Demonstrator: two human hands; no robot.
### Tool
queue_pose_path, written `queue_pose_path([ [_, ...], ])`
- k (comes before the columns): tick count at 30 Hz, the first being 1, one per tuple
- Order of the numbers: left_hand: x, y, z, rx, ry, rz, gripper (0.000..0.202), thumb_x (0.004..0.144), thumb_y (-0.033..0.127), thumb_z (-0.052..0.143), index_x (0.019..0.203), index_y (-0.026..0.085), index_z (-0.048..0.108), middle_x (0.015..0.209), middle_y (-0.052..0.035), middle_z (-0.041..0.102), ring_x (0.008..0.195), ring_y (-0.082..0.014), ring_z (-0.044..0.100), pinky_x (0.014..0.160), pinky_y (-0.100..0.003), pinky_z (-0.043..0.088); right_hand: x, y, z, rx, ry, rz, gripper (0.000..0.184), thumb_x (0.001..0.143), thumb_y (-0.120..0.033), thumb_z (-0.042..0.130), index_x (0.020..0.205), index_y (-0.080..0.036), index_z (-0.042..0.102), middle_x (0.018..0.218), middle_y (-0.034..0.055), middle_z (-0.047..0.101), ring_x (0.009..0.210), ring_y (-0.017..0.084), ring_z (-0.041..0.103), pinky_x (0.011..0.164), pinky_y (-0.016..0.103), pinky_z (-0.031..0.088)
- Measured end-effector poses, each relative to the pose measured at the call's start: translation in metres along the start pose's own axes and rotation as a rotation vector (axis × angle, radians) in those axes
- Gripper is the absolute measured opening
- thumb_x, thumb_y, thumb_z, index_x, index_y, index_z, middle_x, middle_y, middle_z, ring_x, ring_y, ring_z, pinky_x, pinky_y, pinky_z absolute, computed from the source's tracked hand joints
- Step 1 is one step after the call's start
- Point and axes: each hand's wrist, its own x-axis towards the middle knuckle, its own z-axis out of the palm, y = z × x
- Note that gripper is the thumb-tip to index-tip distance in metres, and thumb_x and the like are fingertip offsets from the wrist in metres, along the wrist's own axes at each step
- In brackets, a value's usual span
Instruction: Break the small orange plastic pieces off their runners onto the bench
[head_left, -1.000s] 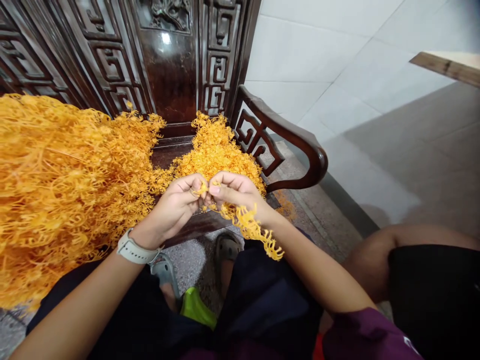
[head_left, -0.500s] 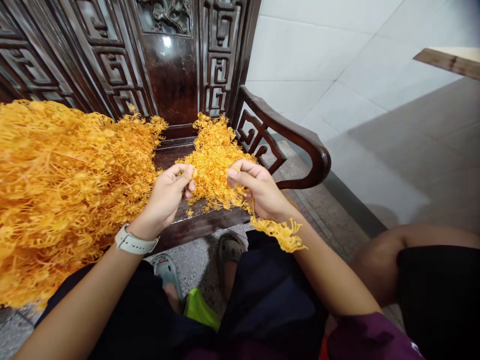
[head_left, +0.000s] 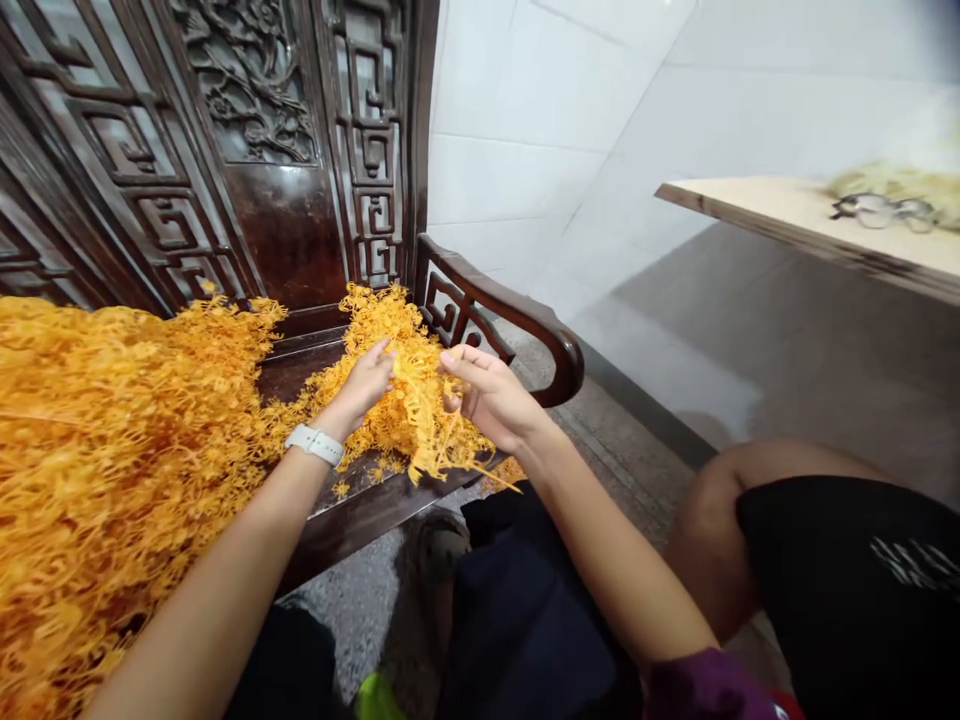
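Observation:
My right hand [head_left: 491,395] is closed, thumb against fingers, on a yellow-orange plastic strand [head_left: 424,435] with curly, spidery sprigs. The strand dangles below the fingers in front of the smaller pile [head_left: 382,315] of loose matching plastic pieces on the wooden bench seat. My left hand [head_left: 366,382], with a pale watch on the wrist, is over that pile, close to the strand's upper end. Its fingers are stretched out and slightly apart, and I see nothing held in them. A much larger heap [head_left: 135,430] of the same yellow-orange sprigs covers the bench on the left.
The carved dark bench back [head_left: 289,230] rises behind the piles, and a curved armrest [head_left: 517,305] borders the right side. Glasses [head_left: 885,210] lie on a wooden board [head_left: 765,205] at upper right. Another person's knee [head_left: 720,520] is close on the right.
The view has swung up and right, showing more of the board and the glasses. My left hand has gone from a pinch to stretched fingers. The strand now hangs between the hands, off my right wrist.

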Motion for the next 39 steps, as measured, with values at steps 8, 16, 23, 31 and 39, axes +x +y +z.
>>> queue_pose_path([
  [8, -0.032, 0.029, 0.028, 0.266, -0.267, 0.176, 0.055, 0.095, 0.068, 0.07, 0.079, 0.016, 0.077, 0.074, -0.0072, 0.072, 0.064, -0.0174, 0.062, 0.063, -0.029, 0.047, -0.001, 0.004, -0.027, -0.061, -0.036, -0.09, 0.042, 0.08, -0.045, 0.094, 0.091, -0.018, 0.063, 0.087, -0.0007, 0.071, 0.07, 0.011, 0.068, 0.068, 0.026, 0.056],
  [16, -0.055, 0.044, 0.031, 0.32, -0.381, 0.312, 0.039, 0.091, 0.054, 0.082, 0.08, 0.017, 0.074, 0.073, -0.0028, 0.067, 0.068, -0.0165, 0.055, 0.067, -0.029, 0.044, -0.011, -0.004, -0.029, 0.058, -0.187, -0.043, 0.038, 0.086, -0.042, 0.089, 0.09, -0.02, 0.058, 0.081, -0.0023, 0.065, 0.069, 0.01, 0.06, 0.068, 0.024, 0.051],
  [23, -0.069, 0.046, 0.037, -0.015, -0.4, 0.106, 0.038, 0.086, 0.047, 0.088, 0.077, 0.017, 0.067, 0.074, -0.0009, 0.057, 0.072, -0.0153, 0.048, 0.069, -0.027, 0.041, -0.022, -0.01, -0.009, 0.259, -0.298, 0.082, 0.042, 0.09, -0.036, 0.08, 0.078, -0.02, 0.043, 0.066, -0.0079, 0.034, 0.056, 0.005, 0.029, 0.056, 0.019, 0.032],
  [31, -0.076, 0.061, 0.039, -0.497, -0.334, -0.042, 0.02, 0.074, 0.006, 0.069, 0.076, 0.02, 0.055, 0.065, 0.004, 0.036, 0.062, -0.0129, 0.04, 0.068, -0.025, 0.048, -0.023, -0.009, -0.004, 0.247, -0.276, 0.028, 0.053, 0.091, -0.036, 0.08, 0.075, -0.023, 0.031, 0.061, -0.0105, 0.017, 0.053, 0.007, 0.009, 0.049, 0.022, 0.018],
  [39, -0.053, 0.048, 0.018, -0.149, -0.035, 0.017, 0.018, 0.096, 0.031, 0.078, 0.108, 0.019, 0.074, 0.081, 0.001, 0.056, 0.06, -0.0081, 0.048, 0.056, -0.018, 0.041, -0.021, -0.014, -0.013, 0.283, -0.258, -0.035, 0.041, 0.092, -0.036, 0.078, 0.079, -0.022, 0.041, 0.06, -0.0092, 0.023, 0.056, 0.009, 0.014, 0.054, 0.024, 0.02],
])
